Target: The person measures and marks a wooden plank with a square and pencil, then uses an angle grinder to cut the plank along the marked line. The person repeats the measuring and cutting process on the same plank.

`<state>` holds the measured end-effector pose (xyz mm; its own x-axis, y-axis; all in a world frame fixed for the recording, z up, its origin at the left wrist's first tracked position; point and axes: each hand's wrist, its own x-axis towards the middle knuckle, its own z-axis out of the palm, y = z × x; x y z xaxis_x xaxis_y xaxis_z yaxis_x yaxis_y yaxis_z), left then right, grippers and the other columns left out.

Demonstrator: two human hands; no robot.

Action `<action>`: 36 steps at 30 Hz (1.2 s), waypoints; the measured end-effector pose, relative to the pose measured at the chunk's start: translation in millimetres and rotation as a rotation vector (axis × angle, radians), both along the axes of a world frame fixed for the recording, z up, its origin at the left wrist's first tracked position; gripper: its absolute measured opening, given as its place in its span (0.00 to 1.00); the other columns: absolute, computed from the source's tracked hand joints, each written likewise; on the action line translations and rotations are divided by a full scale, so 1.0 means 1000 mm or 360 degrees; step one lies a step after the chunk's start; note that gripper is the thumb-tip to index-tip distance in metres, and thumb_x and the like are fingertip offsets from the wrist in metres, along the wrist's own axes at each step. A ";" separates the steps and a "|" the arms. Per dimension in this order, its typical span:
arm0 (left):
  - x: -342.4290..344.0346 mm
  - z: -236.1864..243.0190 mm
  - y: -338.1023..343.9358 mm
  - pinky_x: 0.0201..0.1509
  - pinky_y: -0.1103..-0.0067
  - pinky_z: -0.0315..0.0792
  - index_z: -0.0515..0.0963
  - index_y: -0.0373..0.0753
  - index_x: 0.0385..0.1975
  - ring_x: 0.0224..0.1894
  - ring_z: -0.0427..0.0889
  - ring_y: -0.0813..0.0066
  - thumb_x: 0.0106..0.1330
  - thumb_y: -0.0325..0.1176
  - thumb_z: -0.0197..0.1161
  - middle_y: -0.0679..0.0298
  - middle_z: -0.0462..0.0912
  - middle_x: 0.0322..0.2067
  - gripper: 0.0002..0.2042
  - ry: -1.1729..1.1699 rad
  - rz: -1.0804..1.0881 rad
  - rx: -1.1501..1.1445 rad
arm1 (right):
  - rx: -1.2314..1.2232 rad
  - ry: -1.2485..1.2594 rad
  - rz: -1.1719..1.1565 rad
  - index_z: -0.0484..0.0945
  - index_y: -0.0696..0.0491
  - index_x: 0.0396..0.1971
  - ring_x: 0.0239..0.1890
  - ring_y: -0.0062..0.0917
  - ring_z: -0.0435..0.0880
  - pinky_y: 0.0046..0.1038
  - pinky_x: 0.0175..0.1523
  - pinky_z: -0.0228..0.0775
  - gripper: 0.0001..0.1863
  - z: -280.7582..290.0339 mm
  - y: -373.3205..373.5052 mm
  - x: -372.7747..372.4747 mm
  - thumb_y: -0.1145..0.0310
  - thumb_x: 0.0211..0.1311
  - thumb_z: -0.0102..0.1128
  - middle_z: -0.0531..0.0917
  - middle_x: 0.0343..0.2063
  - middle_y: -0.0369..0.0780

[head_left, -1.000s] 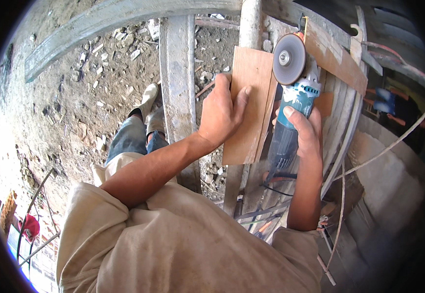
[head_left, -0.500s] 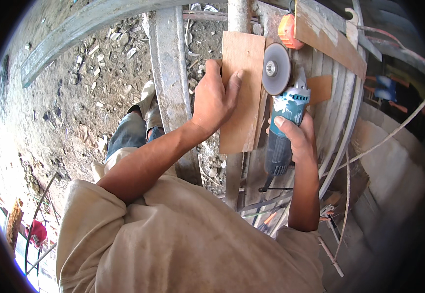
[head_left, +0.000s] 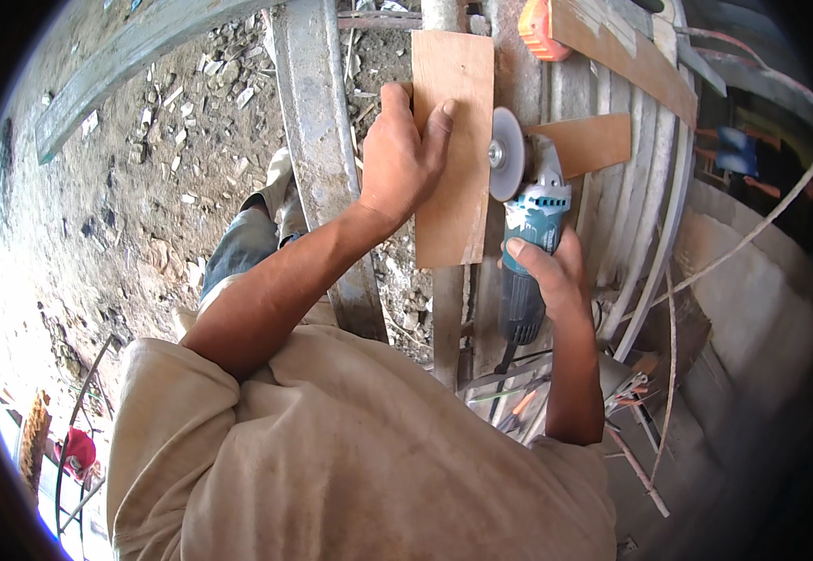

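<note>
My left hand (head_left: 404,154) grips a flat rectangular piece of plywood (head_left: 458,187) by its left edge, the thumb lying on its top face and the other fingers curled around the edge, partly hidden. In my right hand (head_left: 556,271) is a teal and black angle grinder (head_left: 526,299), held by its body with the thumb across the front. The grinder's grey disc (head_left: 507,154) stands on edge at the plywood's right side, touching it or very close; I cannot tell which. A power cord runs down from the grinder's lower end.
Ribbed metal sheeting (head_left: 617,220) lies under the grinder, with another plywood offcut (head_left: 593,142) on it. An orange tape measure (head_left: 542,30) sits at the far end beside a long plywood strip (head_left: 626,61). A metal beam (head_left: 311,122) and rubble-strewn ground (head_left: 163,159) are on the left.
The grinder has turned so its disc shows narrower and faces the plywood's right edge. Its body has shifted slightly left. The whole view has moved a little; the left hand keeps its grip.
</note>
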<state>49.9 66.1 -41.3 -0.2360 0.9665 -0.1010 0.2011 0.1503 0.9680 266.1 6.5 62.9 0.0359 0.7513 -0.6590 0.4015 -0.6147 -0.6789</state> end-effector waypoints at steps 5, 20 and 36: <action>0.000 0.003 0.000 0.38 0.55 0.77 0.66 0.28 0.48 0.35 0.84 0.36 0.74 0.39 0.64 0.38 0.82 0.32 0.20 0.0024 -0.0011 0.0021 | -0.0080 -0.0009 -0.0065 0.79 0.56 0.47 0.38 0.21 0.79 0.27 0.47 0.73 0.24 0.008 -0.026 0.002 0.58 0.54 0.74 0.82 0.37 0.36; -0.022 0.009 -0.001 0.43 0.59 0.77 0.70 0.32 0.46 0.36 0.83 0.41 0.78 0.44 0.57 0.42 0.83 0.32 0.17 0.0145 0.0035 -0.0148 | -0.0104 0.0037 -0.0310 0.78 0.58 0.51 0.40 0.22 0.82 0.28 0.48 0.76 0.28 0.060 -0.172 0.026 0.62 0.51 0.75 0.84 0.39 0.37; 0.110 0.079 0.084 0.49 0.58 0.78 0.73 0.30 0.55 0.49 0.82 0.43 0.67 0.51 0.70 0.40 0.79 0.48 0.30 0.0603 -0.1382 0.0977 | 0.1214 0.0468 -0.1785 0.77 0.62 0.43 0.24 0.33 0.86 0.33 0.26 0.82 0.23 0.066 -0.198 -0.022 0.56 0.59 0.67 0.85 0.30 0.46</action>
<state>159.5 150.5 38.1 0.6254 0.6797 0.3833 0.3021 -0.6638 0.6842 244.0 -191.5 129.4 0.7862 0.5875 -0.1918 -0.2697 0.0469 -0.9618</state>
